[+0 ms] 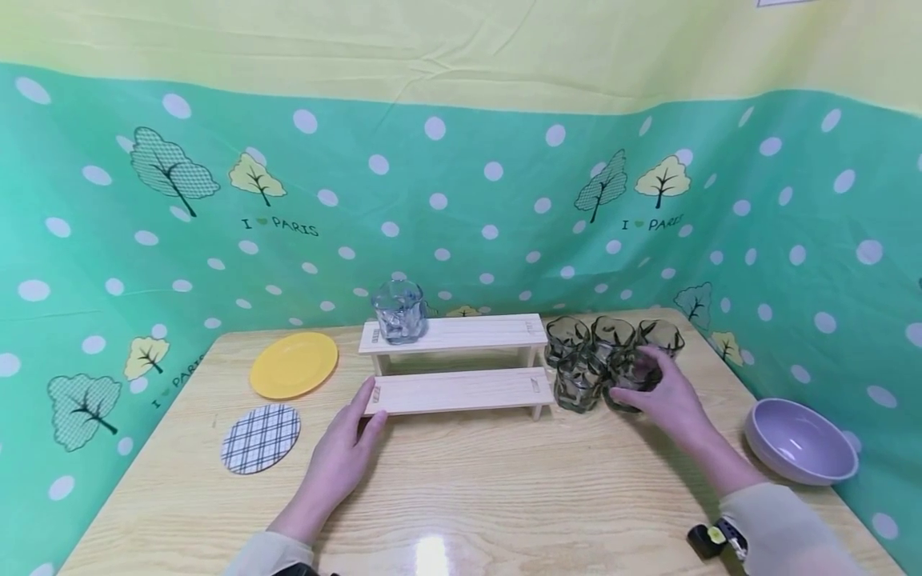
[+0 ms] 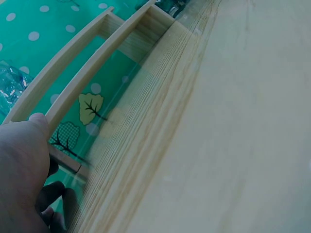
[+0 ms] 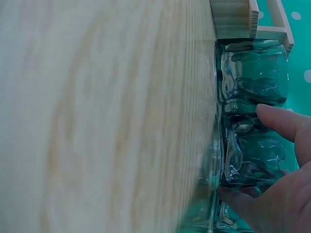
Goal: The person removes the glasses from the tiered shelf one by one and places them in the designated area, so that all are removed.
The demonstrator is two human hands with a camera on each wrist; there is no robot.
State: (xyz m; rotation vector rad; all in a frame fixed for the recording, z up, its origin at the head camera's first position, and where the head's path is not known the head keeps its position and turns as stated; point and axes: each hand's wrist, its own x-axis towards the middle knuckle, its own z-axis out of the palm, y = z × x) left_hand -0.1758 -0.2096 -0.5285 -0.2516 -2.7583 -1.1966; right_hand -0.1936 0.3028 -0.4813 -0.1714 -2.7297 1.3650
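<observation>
A two-tier wooden shelf (image 1: 461,392) stands at the middle of the table. My left hand (image 1: 340,454) grips the left end of its lower tier, thumb at the front corner; in the left wrist view the thumb lies on the board's edge with the other fingers curled below. On the upper tier's left end sits a clear glass cup (image 1: 400,314). Right of the shelf, several dark tinted glass cups (image 1: 576,384) are clustered in two rows. My right hand (image 1: 673,396) holds the front right glass cup (image 3: 255,158) between thumb and fingers, close beside its neighbour.
A yellow plate (image 1: 294,366) and a checked round coaster (image 1: 261,438) lie left of the shelf. A purple bowl (image 1: 799,440) stands at the table's right edge. Green dotted cloth (image 1: 446,200) hangs behind and along both sides.
</observation>
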